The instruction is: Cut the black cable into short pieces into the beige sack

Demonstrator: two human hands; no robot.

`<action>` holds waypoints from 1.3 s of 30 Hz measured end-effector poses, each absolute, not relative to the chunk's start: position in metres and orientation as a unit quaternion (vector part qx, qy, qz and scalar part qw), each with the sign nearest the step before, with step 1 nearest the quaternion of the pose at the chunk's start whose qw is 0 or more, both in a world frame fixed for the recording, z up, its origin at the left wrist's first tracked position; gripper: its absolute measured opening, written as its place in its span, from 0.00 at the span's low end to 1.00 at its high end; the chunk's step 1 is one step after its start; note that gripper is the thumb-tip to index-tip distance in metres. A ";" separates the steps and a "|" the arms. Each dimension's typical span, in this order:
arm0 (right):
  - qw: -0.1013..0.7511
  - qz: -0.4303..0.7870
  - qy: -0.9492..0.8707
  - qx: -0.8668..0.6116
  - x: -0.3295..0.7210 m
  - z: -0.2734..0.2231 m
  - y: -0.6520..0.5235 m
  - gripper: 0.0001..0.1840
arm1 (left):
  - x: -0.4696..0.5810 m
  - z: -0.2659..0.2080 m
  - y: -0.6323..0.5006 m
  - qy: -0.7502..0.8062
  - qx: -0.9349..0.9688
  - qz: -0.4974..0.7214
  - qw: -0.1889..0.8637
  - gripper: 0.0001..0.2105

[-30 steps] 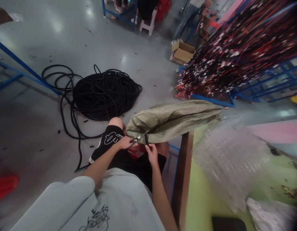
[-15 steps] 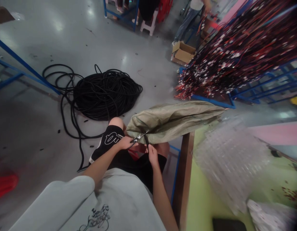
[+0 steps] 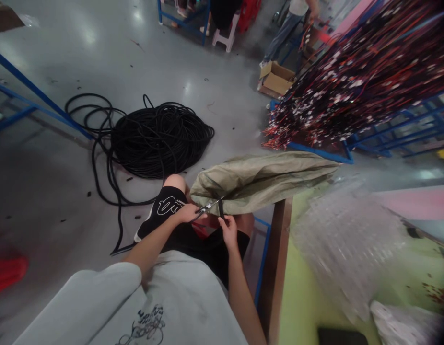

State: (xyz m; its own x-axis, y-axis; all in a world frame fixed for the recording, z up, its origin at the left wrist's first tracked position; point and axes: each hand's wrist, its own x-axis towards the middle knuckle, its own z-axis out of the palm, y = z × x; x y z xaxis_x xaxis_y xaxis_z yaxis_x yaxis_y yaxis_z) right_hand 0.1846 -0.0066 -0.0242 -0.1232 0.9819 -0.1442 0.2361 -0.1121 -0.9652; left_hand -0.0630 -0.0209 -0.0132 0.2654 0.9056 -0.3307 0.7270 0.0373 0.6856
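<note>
Two hands at work beside the left edge of a desk [image 3: 297, 297]. The left hand [image 3: 187, 213] has its fingers wrapped around the handles of scissors [image 3: 206, 207], the blades pointing forward and right over the near side of an olive sack [image 3: 272, 177]. The right hand [image 3: 229, 232] has its fingers pinching a short black tube [image 3: 221, 210], whose far end stands just beside the blades; whether blade and tube touch cannot be told. Both hands are above the lap, outside the desk's brown left edge, with a narrow gap between them. The sack extends from the knees [image 3: 175, 181] to the desk's far left corner, which it overlaps, so that corner is covered.

On the desk, clear wrap [image 3: 351, 249] spreads from near the far edge toward the middle; a strip of green top runs between it and the left edge. A black object [image 3: 342, 336] lies nearer the person, inboard of that edge.

On the floor [image 3: 171, 62], forward and left of the sack, lies a black coil [image 3: 159, 141], loose loops trailing from its left side; small black pieces [image 3: 88, 194] are scattered near it. Open floor separates coil and sack, widening forward toward a box [image 3: 275, 81] and a blue rack [image 3: 322, 152] laden with wires [image 3: 351, 86]. At left, a blue frame [image 3: 28, 67] borders the floor
</note>
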 end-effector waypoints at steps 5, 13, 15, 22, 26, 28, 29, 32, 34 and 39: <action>0.341 0.545 -0.549 -0.535 0.183 -0.016 -0.006 0.19 | -0.061 -0.011 -0.021 0.590 0.700 0.141 0.377 0.27; 0.320 0.571 -0.547 -0.522 0.180 -0.011 -0.007 0.24 | -0.059 -0.012 -0.019 0.600 0.700 0.109 0.371 0.28; 0.332 0.557 -0.547 -0.529 0.181 -0.013 -0.006 0.21 | -0.060 -0.012 -0.020 0.603 0.697 0.092 0.376 0.28; 0.356 0.526 -0.551 -0.542 0.180 -0.018 -0.009 0.16 | -0.058 -0.007 -0.019 0.610 0.696 0.116 0.361 0.27; 0.357 0.519 -0.550 -0.548 0.181 -0.018 -0.009 0.16 | -0.058 -0.007 -0.019 0.603 0.699 0.108 0.368 0.27; 0.350 0.526 -0.549 -0.547 0.181 -0.017 -0.008 0.17 | -0.059 -0.008 -0.020 0.601 0.699 0.095 0.377 0.28; 0.345 0.532 -0.549 -0.544 0.181 -0.016 -0.008 0.18 | -0.060 -0.008 -0.020 0.601 0.698 0.089 0.380 0.28; 0.330 0.552 -0.550 -0.533 0.180 -0.014 -0.007 0.22 | -0.061 -0.009 -0.021 0.605 0.695 0.080 0.379 0.29; 0.323 0.561 -0.549 -0.529 0.180 -0.013 -0.007 0.24 | -0.062 -0.008 -0.020 0.606 0.695 0.088 0.377 0.28; 0.335 0.550 -0.547 -0.535 0.181 -0.015 -0.007 0.20 | -0.061 -0.008 -0.016 0.603 0.695 0.121 0.372 0.26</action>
